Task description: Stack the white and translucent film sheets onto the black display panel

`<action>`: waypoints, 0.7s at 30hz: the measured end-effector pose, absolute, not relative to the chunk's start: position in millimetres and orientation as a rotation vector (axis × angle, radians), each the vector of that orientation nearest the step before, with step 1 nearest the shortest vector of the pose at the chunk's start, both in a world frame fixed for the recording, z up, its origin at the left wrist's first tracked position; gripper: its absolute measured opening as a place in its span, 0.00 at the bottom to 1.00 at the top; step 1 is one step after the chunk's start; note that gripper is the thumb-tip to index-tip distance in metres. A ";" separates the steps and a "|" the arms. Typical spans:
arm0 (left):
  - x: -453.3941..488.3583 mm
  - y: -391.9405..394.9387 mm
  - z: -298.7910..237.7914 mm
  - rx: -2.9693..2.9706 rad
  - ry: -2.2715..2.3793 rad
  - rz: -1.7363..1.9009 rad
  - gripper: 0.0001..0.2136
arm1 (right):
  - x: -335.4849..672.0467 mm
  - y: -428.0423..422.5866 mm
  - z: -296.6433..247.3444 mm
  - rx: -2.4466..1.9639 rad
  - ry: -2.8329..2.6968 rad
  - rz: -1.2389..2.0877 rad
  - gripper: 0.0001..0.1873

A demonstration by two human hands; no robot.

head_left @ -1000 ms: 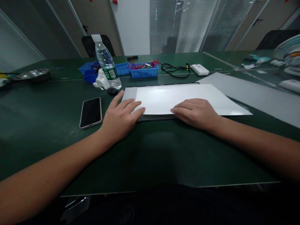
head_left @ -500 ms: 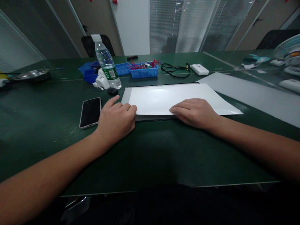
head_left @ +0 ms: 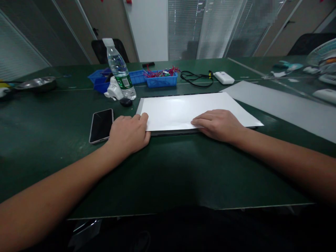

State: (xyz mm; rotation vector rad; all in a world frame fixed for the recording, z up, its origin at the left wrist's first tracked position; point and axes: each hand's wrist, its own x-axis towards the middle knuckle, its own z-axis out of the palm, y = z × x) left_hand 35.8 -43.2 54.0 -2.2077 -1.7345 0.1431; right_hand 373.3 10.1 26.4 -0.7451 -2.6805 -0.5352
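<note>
A white sheet of paper [head_left: 173, 110] lies on top of a flat, dark-edged grey board [head_left: 173, 132] on the green table. My left hand [head_left: 130, 133] is closed at their near left corner, its fingers curled over the paper's edge and the thumb lower, by the board. Pressed together, the fingers of my right hand [head_left: 219, 124] pinch the near edge of the paper right of its middle; that thumb is mostly hidden. The sheet's right corner sticks out past the board. A phone [head_left: 102, 126] lies just left of my left hand.
Behind the board stand a water bottle [head_left: 119, 71], a black mouse [head_left: 126, 102], a white plastic piece [head_left: 114, 89] and a blue bin [head_left: 161, 82] of red wires. A black cable [head_left: 195, 79] and white box [head_left: 224, 77] lie farther right, near a large pale sheet [head_left: 283, 105].
The paper has slid left and slightly towards me, covering more of the board's left side. My left hand has shifted its fingers at the corner; my right hand has barely moved.
</note>
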 end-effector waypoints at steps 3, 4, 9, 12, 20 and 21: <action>35.1 -41.5 51.1 -2.229 -1.752 0.200 0.22 | 375.0 13.6 25.8 -0.706 -2.714 -0.494 0.17; 35.0 -41.0 50.2 -2.242 -1.755 0.213 0.24 | 375.3 14.7 25.1 -0.686 -2.715 -0.486 0.17; 35.7 -39.6 48.2 -2.283 -1.800 0.252 0.35 | 374.8 17.5 21.9 -0.607 -2.693 -0.488 0.18; 36.1 -39.0 48.2 -2.305 -1.827 0.266 0.38 | 372.7 16.9 22.0 -0.579 -2.696 -0.479 0.19; 36.0 -38.5 47.1 -2.329 -1.845 0.255 0.36 | 368.9 18.3 22.1 -0.524 -2.723 -0.431 0.20; 36.2 -38.6 47.4 -2.328 -1.844 0.263 0.36 | 369.1 18.8 21.9 -0.511 -2.729 -0.424 0.20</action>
